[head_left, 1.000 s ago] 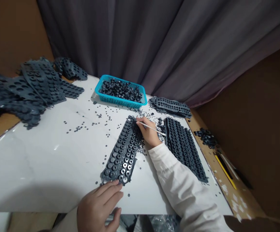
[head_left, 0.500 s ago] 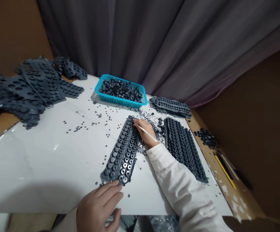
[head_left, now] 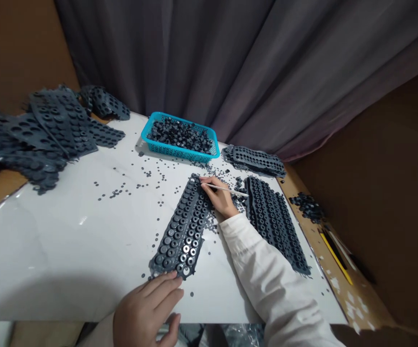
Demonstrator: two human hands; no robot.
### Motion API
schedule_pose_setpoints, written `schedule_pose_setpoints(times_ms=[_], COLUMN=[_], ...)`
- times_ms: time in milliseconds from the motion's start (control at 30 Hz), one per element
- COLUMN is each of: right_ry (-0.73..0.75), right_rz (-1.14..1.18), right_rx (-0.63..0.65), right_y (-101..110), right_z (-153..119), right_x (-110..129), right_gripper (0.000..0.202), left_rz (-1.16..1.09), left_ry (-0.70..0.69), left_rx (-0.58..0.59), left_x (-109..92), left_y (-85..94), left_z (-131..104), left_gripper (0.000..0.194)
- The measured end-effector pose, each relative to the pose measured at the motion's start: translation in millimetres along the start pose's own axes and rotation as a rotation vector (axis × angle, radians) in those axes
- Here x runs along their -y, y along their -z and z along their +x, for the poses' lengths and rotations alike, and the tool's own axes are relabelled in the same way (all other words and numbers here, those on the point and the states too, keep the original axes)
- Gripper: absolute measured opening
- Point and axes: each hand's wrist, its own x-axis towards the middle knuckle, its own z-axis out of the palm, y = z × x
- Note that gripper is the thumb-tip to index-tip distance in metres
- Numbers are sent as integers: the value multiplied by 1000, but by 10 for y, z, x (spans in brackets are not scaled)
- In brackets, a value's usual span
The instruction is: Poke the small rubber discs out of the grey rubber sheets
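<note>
A dark grey moulded rubber sheet (head_left: 180, 224), studded with rows of round ringed pieces, lies at a slant on the white table. My right hand (head_left: 221, 196) is closed in a pinch around a thin white stick (head_left: 227, 189) at the sheet's far end. The stick's tip is hidden by my fingers. At the near end, my left hand (head_left: 151, 308) lies with its fingers stretched out, fingertips touching the sheet's edge. Small dark discs (head_left: 211, 224) are scattered beside the sheet, partly behind my right hand.
A blue basket (head_left: 180, 150) full of small dark pieces stands at the back. Stacked rubber sheets (head_left: 276, 221) lie to the right, another stack (head_left: 254, 160) behind them. More sheets (head_left: 57, 125) are heaped at left. A yellow cutter (head_left: 336, 258) lies near the right edge.
The white stick has swung from a steep slant to nearly level in my right hand, which has shifted slightly. My left hand stays in place.
</note>
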Motion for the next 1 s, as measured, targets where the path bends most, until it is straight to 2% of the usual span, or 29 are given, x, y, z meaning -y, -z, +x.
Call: schedule_pose_setpoints(times_ms=[167,300,433,533,700,1000], right_ry=[37,48,4,-20,-15,-12], right_rz=[-75,-261,-396,-308,-72,-153], right_rx=[12,32,-88,-152,-38,-23], right_y=[-1,9,33,44,9,-34], right_z=[16,69,138,141,81,100], right_x=[-11,-55,-78,-56,-28,-140], right_gripper=[16,16,19,18,17,16], left_rz=[12,13,4,3,20,22], left_ry=[-8,-18,-19,-11,-14,-20], left_rx=[-5,-8,-8,-10,-26,-35], left_x=[-10,-17,-4,7,-1,-29], left_y=[17,35,30,16,18,35], left_z=[32,58,42,28,41,97], left_gripper=[30,30,30,30,30,30])
